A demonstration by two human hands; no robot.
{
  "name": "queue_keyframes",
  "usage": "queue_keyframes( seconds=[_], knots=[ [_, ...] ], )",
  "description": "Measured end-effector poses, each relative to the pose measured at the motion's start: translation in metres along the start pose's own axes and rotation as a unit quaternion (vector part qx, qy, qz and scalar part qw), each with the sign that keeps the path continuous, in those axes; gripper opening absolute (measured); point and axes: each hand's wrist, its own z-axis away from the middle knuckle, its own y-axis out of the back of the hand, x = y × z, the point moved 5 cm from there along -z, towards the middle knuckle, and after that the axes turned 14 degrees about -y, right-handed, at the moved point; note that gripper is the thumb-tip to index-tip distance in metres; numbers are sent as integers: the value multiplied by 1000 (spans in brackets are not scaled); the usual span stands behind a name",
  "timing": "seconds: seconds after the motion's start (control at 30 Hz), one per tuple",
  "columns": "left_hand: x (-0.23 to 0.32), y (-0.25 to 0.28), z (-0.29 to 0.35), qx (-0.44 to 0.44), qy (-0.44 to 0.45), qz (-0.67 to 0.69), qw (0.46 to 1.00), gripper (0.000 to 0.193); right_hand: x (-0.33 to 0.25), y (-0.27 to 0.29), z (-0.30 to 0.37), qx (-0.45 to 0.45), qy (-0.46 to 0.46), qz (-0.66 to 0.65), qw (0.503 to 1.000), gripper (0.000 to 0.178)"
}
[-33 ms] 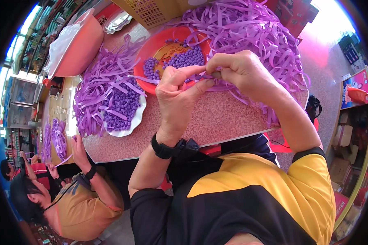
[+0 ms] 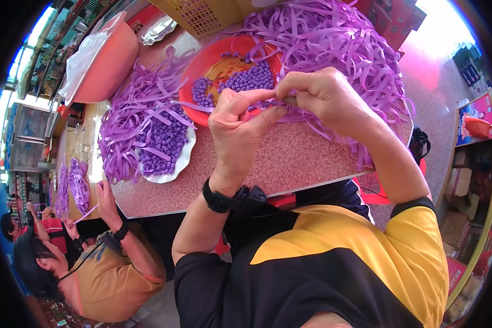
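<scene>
My left hand (image 2: 238,117) and my right hand (image 2: 320,98) meet over the near rim of a red plate (image 2: 188,82). Thumb and forefinger of the left pinch a flat purple ribbon (image 2: 187,104), its end trailing off to the left. The right fingertips are pressed together on the same ribbon. Small purple beads show close to the fingertips; whether they are threaded I cannot tell. Loose purple beads (image 2: 249,78) lie in the red plate. More beads (image 2: 163,143) fill a white scalloped dish (image 2: 185,156) at the left, partly under ribbons.
Heaps of purple ribbon (image 2: 339,44) cover the table's (image 2: 290,156) far right and left (image 2: 120,128). A pink basin (image 2: 112,65) and a yellow perforated crate (image 2: 197,16) stand behind. At lower left, another person (image 2: 112,273) handles a ribbon. Shelves (image 2: 475,208) line the right.
</scene>
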Motion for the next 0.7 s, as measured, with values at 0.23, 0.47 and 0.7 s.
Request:
queue_keyframes(
  seconds=[0.23, 0.47, 0.7],
  knots=[
    [-4, 2, 3, 17, -15, 22, 999, 17, 2, 6, -3, -33, -21, -9, 999, 14],
    [-13, 26, -3, 125, 84, 59, 987, 6, 15, 33, -9, 34, -18, -102, 994, 16],
    [-34, 38, -11, 224, 152, 214, 939, 5, 48, 97, -10, 307, -45, -258, 915, 9]
  ],
)
